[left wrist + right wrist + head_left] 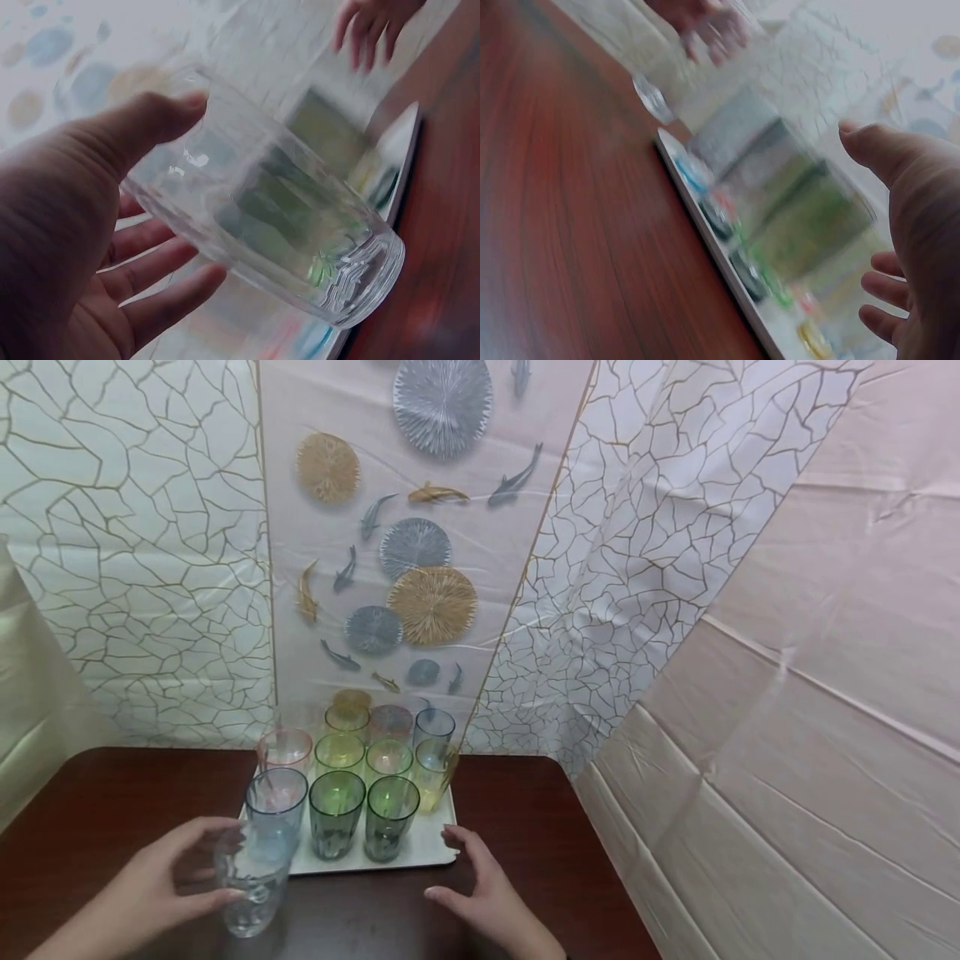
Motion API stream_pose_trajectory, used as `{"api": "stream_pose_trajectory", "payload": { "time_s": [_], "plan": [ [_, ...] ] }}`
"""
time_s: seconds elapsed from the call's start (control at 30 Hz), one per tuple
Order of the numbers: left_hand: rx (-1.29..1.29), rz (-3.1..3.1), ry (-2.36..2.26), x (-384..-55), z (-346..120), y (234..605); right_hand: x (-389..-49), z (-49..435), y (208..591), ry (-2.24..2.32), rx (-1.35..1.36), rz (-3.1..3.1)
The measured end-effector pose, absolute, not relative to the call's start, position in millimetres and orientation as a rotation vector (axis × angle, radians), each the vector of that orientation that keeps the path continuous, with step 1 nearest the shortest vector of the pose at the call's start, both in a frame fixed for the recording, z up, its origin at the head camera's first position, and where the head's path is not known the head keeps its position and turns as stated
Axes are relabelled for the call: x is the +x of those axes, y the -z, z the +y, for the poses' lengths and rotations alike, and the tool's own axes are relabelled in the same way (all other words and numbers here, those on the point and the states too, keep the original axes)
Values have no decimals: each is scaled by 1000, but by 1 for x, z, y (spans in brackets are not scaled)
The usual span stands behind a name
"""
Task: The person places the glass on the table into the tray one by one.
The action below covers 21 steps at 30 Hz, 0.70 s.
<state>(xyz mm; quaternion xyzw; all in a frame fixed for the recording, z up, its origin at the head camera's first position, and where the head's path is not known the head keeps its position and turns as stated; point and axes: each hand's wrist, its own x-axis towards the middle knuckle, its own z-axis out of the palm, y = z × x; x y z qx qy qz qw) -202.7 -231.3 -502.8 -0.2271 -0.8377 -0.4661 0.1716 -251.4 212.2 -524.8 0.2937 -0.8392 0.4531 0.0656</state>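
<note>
My left hand (pixel 161 877) grips a clear drinking glass (pixel 253 893) between thumb and fingers, in front of the tray's left corner. In the left wrist view the glass (pixel 262 202) slants, its thick base toward the table edge of the tray. My right hand (pixel 491 889) is held by the tray's front right corner, thumb and fingers spread with nothing between them. On the white tray (pixel 438 852) stand several tinted glasses: a blue glass (pixel 276 810) behind the clear one, then two dark green glasses (pixel 337 818) along the front.
Farther back on the tray are a red-rimmed glass (pixel 285 747), a yellow glass (pixel 340 752) and a blue-rimmed glass (pixel 435 724). The tray rests on a dark red-brown wooden table (pixel 540 827). Patterned cloth (pixel 427 543) hangs behind it, and beige padded panels (pixel 787 735) slope along the right.
</note>
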Motion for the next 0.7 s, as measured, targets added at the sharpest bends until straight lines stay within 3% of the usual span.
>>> {"api": "stream_pose_trajectory", "payload": {
  "time_s": [0.37, 0.7],
  "plan": [
    [-936, -2307, 1572, -197, -142, 495, -239, 156, 510, -1637, 1330, -2339],
    [-1012, -2289, 1652, -198, -121, 492, -230, 139, 509, -1784, 1513, -2257]
  ]
}}
